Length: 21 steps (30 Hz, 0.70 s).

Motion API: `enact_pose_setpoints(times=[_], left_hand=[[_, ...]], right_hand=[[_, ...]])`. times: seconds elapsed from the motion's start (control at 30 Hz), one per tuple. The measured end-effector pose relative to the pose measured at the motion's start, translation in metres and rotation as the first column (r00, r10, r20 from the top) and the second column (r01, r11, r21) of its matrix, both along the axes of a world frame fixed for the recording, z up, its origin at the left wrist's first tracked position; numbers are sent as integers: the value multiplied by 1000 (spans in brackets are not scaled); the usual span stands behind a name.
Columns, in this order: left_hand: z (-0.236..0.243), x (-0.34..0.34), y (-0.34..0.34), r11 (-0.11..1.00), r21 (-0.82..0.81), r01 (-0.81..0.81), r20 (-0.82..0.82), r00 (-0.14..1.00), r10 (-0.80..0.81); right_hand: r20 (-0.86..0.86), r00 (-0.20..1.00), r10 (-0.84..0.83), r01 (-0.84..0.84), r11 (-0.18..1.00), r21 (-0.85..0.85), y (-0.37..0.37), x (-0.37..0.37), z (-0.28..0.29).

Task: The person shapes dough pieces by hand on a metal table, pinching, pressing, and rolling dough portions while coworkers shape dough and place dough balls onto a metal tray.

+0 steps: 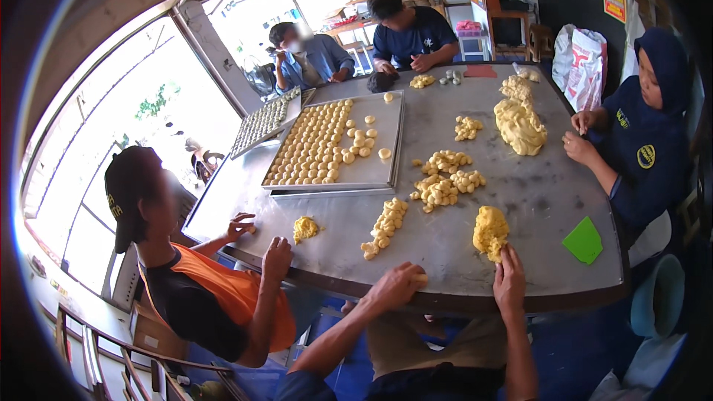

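Note:
My left hand (397, 284) rests near the front edge of the steel table (535, 193), fingers curled around a small piece of yellow dough. My right hand (509, 273) presses its fingertips into the near side of a yellow dough lump (490, 230). A row of small dough balls (386, 226) lies just beyond my left hand. More dough balls are heaped in a pile (444, 178) further in.
A metal tray (371, 171) with several rows of dough balls lies at the left-centre, a second tray (261, 122) behind it. A large dough mass (520, 125) sits far right, a green scraper (583, 241) near right. Several other people sit around the table.

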<state>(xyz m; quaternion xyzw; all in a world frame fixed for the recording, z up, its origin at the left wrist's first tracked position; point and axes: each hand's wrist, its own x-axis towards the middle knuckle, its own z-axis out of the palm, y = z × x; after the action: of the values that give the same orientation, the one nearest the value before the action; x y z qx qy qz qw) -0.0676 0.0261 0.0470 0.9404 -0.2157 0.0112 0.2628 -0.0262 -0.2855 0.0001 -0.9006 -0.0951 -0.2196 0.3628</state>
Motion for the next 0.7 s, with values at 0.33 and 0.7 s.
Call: enact_pose_setpoints(times=[0.33,0.7], left_hand=[[-28,8,103,865,79,-496,218,855,470],[-25,15,86,750,-303,-588,-88,801,592]], right_hand=[[-29,999,-22,22,1000,3,-2,5,-6],[-83,991,105,-116,984,-137,-6,22,16]])
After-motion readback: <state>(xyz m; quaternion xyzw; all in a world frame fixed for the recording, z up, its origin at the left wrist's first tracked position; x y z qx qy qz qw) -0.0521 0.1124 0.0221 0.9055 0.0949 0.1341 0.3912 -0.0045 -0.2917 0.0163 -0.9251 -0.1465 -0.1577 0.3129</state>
